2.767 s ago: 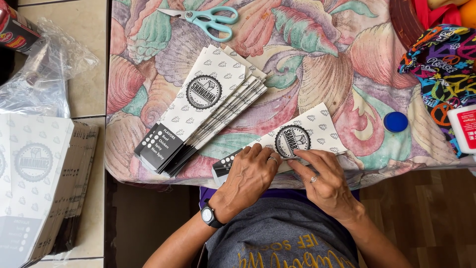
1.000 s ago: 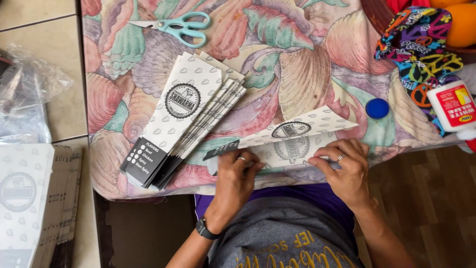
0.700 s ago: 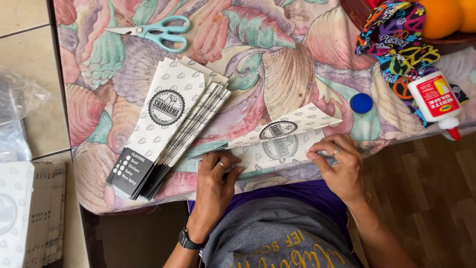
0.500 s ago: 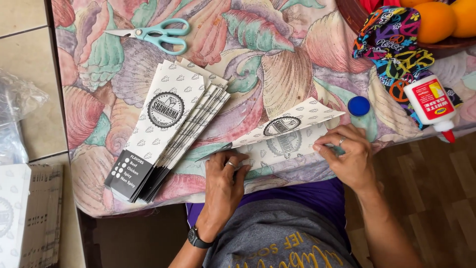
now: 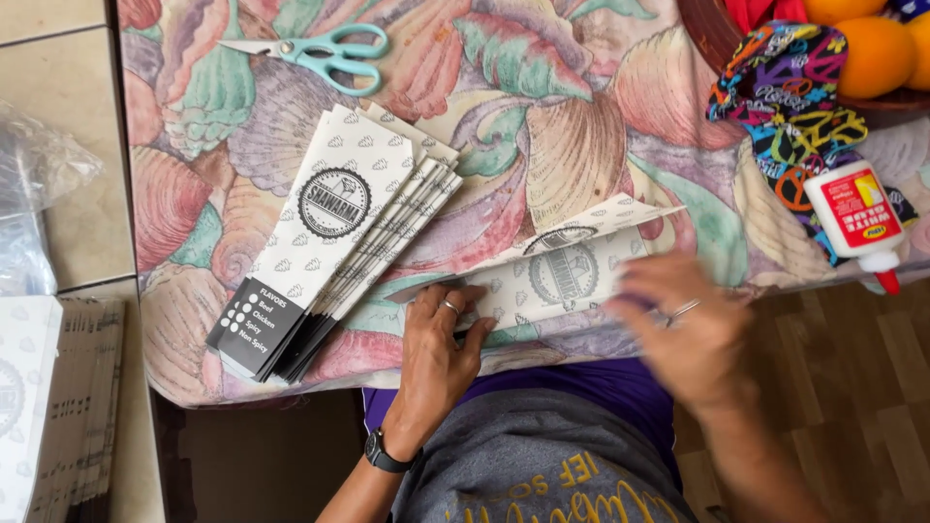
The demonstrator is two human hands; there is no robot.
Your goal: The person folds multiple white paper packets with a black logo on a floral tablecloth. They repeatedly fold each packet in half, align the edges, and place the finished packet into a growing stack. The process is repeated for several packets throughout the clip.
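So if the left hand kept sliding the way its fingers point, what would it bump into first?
The left hand lies on the printed paper sleeve, fingers pointing up and right. Going on, it would probably cross that sleeve before reaching bare tablecloth.

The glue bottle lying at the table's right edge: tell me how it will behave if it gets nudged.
The glue bottle lies on its side, and its body looks round, so it would probably roll. It rests close to the table edge, so a nudge might send it off. Small plastic; likely light.
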